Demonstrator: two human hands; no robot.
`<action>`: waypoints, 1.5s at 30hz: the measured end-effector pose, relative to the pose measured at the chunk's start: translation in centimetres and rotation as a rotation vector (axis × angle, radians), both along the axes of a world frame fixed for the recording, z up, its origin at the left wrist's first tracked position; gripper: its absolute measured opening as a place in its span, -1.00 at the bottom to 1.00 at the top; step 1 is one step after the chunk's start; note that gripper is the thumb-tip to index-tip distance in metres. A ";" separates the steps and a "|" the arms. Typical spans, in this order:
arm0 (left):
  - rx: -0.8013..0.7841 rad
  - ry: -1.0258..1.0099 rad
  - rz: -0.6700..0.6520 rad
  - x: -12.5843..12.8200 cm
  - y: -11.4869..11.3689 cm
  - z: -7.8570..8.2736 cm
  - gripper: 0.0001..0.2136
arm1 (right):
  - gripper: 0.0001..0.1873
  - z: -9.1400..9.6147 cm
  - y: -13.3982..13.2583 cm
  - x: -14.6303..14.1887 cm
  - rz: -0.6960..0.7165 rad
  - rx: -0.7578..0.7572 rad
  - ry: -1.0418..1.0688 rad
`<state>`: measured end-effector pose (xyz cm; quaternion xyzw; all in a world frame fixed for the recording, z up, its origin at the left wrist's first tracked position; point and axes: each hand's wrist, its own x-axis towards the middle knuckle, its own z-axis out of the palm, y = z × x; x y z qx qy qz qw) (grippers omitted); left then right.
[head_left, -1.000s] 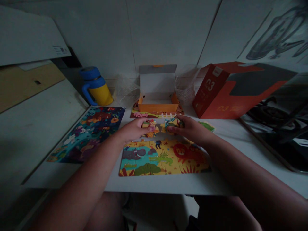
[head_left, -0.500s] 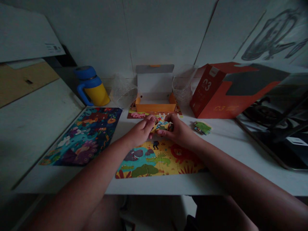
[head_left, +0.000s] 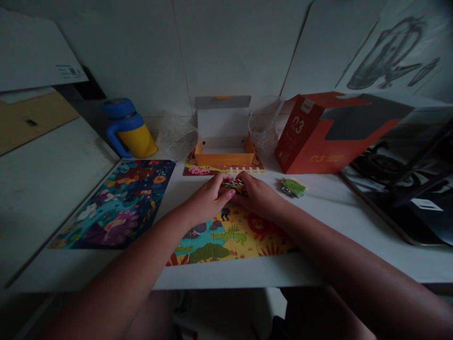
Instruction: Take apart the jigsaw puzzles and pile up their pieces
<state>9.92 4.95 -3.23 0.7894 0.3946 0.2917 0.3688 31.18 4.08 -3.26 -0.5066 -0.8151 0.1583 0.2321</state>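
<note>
Both hands, left hand and right hand, pinched the puzzle pieces between their fingertips, seemingly above the yellow puzzle. The orange box behind lay open, apparently empty.

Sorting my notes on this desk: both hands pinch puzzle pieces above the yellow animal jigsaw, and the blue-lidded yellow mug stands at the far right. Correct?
Not quite. The head view shows the blue-lidded yellow mug at the far left, beside the dark finished jigsaw. The left hand and right hand do pinch puzzle pieces above the yellow animal jigsaw.

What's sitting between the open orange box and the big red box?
In the head view, a clear plastic bag stands between the open orange box and the red box.
</note>
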 end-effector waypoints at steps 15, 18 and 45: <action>-0.175 -0.214 -0.098 0.0 0.6 -0.7 -0.58 | -0.71 0.1 -0.2 0.1 0.007 -0.062 -0.005; -0.204 -0.263 -0.073 -0.2 0.7 -0.6 -0.62 | -0.72 0.0 -0.6 0.2 0.046 -0.034 -0.010; -0.030 -0.114 0.091 -2.4 2.3 -0.6 -0.74 | -0.58 2.4 1.5 6.1 -0.447 -0.041 -0.446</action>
